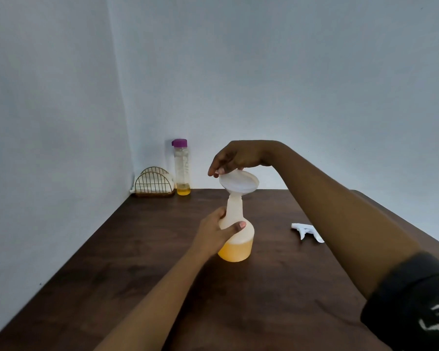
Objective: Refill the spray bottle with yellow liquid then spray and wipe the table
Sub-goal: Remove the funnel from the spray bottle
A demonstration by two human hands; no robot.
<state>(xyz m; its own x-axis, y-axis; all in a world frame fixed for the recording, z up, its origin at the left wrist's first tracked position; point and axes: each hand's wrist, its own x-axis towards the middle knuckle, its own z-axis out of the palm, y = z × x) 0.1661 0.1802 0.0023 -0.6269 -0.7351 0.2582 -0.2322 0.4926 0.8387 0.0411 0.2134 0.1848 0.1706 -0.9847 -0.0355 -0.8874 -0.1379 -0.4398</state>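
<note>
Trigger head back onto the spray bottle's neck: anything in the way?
Yes. The white plastic funnel sits in the neck of the translucent spray bottle, its rim pinched by the right hand. The white trigger head lies apart on the brown wooden table.

Your left hand point(216, 230) grips the spray bottle point(238, 239), upright on the bench point(137, 249) and part-filled with yellow. Your right hand point(236, 157) pinches the tilted funnel point(238, 183) at its mouth; the trigger head point(306, 230) lies to the right.
</note>
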